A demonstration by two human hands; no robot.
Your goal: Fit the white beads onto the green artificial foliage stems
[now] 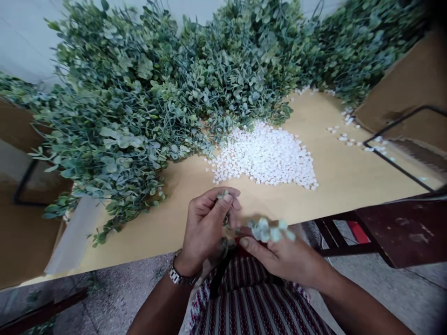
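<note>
Hands: both bare, close together over the table's near edge, right slightly lower.
Left hand point(207, 225): thumb and index finger pinched narrow on a small leafy stem point(222, 194); other fingers curled behind, their detail blurred.
Right hand point(282, 260): thumb folded in by the fingers, holding a pale green leafy sprig point(268, 230); leaves lie across the fingers, motion-blurred. Exact grip on the stem: can't tell.
Wrist: metal-link watch point(179, 272) on the left one.
Lap: striped maroon-and-white patterned garment point(261, 307) directly below the hands.
Table: tan tabletop point(352, 184), running left to right beyond the hands.
Pellets: heap of small white beads point(268, 156) on the tabletop, just beyond the hands; loose ones scattered to the right, near the carton.
Foliage: large mass of green leafy stems point(139, 97), piled along the back and down the left side, against a pale wall point(24, 37).
Right side: open brown carton point(408, 88), with a bent black rod point(401, 166) beside it on the tabletop.
Left side: brown cardboard point(28, 242) at the table end.
Below right: dark red wooden seat point(408, 232), red object point(358, 231) beside it, grey floor point(412, 288).
</note>
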